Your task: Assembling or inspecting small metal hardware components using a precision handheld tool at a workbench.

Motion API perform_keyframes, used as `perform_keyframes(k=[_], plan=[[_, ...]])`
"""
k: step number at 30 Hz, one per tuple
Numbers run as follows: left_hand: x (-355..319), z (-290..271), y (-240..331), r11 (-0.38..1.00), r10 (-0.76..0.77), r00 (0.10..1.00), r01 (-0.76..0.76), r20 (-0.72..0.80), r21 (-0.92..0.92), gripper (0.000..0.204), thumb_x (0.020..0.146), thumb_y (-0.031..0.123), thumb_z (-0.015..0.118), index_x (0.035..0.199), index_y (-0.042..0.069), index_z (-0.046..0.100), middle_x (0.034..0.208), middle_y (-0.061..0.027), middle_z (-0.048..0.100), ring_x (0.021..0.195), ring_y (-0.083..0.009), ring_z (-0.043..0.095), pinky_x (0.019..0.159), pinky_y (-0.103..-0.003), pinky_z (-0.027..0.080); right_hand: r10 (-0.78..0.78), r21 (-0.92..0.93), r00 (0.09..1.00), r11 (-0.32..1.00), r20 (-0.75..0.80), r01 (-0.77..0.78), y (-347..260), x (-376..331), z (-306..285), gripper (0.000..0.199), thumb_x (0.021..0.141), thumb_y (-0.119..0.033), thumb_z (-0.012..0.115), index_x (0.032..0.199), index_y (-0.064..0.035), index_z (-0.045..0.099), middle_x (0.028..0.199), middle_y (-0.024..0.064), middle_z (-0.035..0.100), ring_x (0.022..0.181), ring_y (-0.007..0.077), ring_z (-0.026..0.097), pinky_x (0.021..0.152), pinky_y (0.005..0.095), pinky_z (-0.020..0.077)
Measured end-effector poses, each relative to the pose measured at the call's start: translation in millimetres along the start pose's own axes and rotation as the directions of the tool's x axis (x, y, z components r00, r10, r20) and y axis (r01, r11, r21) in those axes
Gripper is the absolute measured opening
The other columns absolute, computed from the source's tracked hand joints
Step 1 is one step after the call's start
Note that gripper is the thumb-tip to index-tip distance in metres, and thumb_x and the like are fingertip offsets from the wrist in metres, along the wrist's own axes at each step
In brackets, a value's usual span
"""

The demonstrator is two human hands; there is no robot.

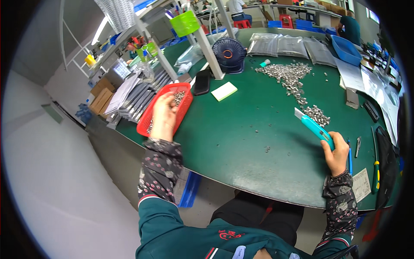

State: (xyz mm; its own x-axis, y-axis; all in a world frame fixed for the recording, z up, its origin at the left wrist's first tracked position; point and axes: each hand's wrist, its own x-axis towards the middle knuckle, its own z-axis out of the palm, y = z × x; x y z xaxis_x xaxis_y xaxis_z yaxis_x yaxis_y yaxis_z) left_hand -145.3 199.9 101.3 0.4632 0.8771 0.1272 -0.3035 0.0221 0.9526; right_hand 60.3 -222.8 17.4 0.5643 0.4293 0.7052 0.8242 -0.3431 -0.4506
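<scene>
My right hand [337,154] is closed round the handle of a teal utility knife [317,128]. Its blade is out and points to the far left, beside a small heap of shiny metal parts [318,115]. Over a red plastic basket [184,113] is my left hand [164,114], its fingers curled in; whatever they hold is hidden. More small metal parts [178,97] lie in the basket, partly covered by that hand. A larger spread of the same parts [288,77] lies farther back on the green table [224,144].
A dark fan [229,55], a black phone [202,82] and a pale notepad [224,91] stand or lie beyond the basket. Bagged flat packs [278,45] and a blue bin [346,49] line the back. A yellow-green-handled tool [376,177] lies at right. Stacked packs [137,97] stand left.
</scene>
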Motion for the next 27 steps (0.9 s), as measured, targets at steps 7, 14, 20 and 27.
perform_keyframes(k=[7, 14, 20, 27], plan=[[43, -69, 4, 0.879, 0.122, 0.992, -0.092, -0.036, 0.467, 0.031, 0.078, 0.026, 0.058, 0.098, 0.002, 0.054, 0.084, -0.0033, 0.056, 0.073, -0.0126, 0.05, 0.066, -0.024, 0.039, 0.025, -0.061, 0.997, 0.998, -0.067, -0.029, -2, -3, -5, 0.019, 0.07, -0.014, 0.063, 0.081, 0.0003, 0.055, 0.075, 0.0151, 0.057, 0.067, 0.03, 0.057, 0.059, 0.0328, 0.0437], [3, -55, -7, 0.704, 0.139, 0.981, -0.196, 0.137, 0.682, 0.043, 0.081, 0.034, 0.053, 0.111, 0.003, 0.049, 0.107, -0.0086, 0.051, 0.1, -0.0176, 0.046, 0.088, -0.03, 0.033, 0.005, -0.136, 0.987, 0.99, -0.161, -0.027, 18, -18, 12, 0.028, 0.07, -0.029, 0.063, 0.082, -0.0048, 0.057, 0.074, 0.0127, 0.057, 0.065, 0.0293, 0.057, 0.056, 0.0363, 0.0452], [-36, -65, -14, 0.294, 0.563, 0.719, -0.636, 0.408, 0.714, 0.022, 0.086, 0.014, 0.046, 0.094, -0.005, 0.051, 0.092, -0.013, 0.053, 0.087, -0.0206, 0.049, 0.081, -0.031, 0.036, 0.096, -0.16, 0.978, 0.979, -0.185, -0.126, 1, -38, -1, 0.027, 0.074, -0.032, 0.058, 0.077, -0.0068, 0.05, 0.068, 0.01, 0.052, 0.064, 0.0273, 0.054, 0.055, 0.0361, 0.043], [-227, -67, -58, 0.246, 0.048, 0.478, -0.857, 0.877, 0.454, 0.017, 0.081, 0.009, 0.046, 0.069, -0.002, 0.048, 0.064, -0.0117, 0.045, 0.059, -0.0229, 0.045, 0.053, -0.033, 0.036, 0.303, 0.079, 0.909, 0.953, -0.285, -0.293, 3, -35, -35, 0.04, 0.069, -0.043, 0.062, 0.085, -0.007, 0.053, 0.07, 0.0146, 0.058, 0.066, 0.0313, 0.057, 0.058, 0.0389, 0.045]])
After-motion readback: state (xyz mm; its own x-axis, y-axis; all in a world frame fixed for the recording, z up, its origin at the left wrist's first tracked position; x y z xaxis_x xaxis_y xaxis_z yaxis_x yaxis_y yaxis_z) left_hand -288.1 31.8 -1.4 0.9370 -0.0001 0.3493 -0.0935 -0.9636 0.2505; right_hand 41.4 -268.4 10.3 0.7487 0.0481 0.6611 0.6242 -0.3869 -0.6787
